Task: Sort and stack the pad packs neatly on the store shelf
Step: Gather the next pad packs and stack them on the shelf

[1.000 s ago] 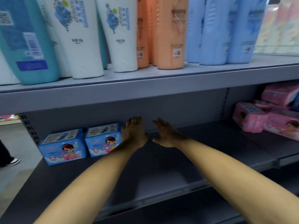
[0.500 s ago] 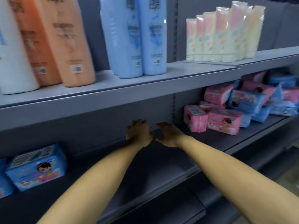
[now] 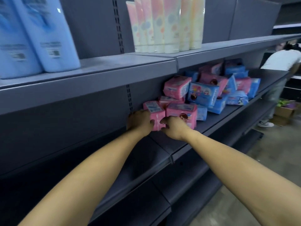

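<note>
Partly hidden — pink pack between gripping left hand and right hand

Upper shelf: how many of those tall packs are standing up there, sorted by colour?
Blue tall packs: 2 (the left one is cut off by the frame edge)
Pastel tall packs: 7
Total: 9
The left hand and right hand grip a pink pad pack on the shelf below, not counted.
</note>
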The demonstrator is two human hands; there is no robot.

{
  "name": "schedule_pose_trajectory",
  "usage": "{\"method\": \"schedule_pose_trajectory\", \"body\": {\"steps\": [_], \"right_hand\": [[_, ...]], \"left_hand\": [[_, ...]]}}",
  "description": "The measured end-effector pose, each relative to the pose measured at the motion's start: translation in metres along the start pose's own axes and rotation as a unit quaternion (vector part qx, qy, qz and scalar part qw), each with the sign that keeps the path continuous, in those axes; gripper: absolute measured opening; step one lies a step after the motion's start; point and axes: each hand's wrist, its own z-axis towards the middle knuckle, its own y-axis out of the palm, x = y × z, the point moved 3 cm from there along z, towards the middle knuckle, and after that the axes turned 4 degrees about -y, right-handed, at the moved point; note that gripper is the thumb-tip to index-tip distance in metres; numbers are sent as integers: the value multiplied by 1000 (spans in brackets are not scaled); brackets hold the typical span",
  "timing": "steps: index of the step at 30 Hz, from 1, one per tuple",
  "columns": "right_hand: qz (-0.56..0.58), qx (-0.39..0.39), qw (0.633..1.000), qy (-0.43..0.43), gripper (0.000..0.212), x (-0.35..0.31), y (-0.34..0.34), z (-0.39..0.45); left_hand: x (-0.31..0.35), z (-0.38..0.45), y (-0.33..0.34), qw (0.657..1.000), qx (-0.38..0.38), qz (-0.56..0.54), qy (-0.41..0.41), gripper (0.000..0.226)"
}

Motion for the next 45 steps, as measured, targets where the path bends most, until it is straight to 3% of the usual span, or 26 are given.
{"method": "schedule_pose_trajectory", "body": {"steps": [5, 11, 16, 26, 31, 35, 45], "right_hand": [[8, 36, 999, 10, 28, 36, -8, 5], [-1, 68, 997, 25, 38, 69, -18, 23], [-16, 85, 995, 54, 40, 93, -33, 45], [-26, 201, 977, 60, 28, 132, -63, 76], [-57, 210, 972, 88, 33, 157, -72, 91], [-85, 212, 970, 83, 44, 175, -83, 101], [-183, 245, 948, 89, 57, 227, -114, 117]], "left_hand": [[27, 26, 17, 1000, -9, -22, 13, 40], [53, 65, 28, 996, 21, -35, 75, 31], [78, 107, 35, 992, 18, -43, 115, 41], [114, 157, 48, 986, 14, -43, 161, 46], [131, 175, 49, 980, 25, -89, 177, 50], [147, 192, 53, 980, 42, -56, 186, 50], [194, 219, 84, 976, 40, -18, 211, 79]]}}
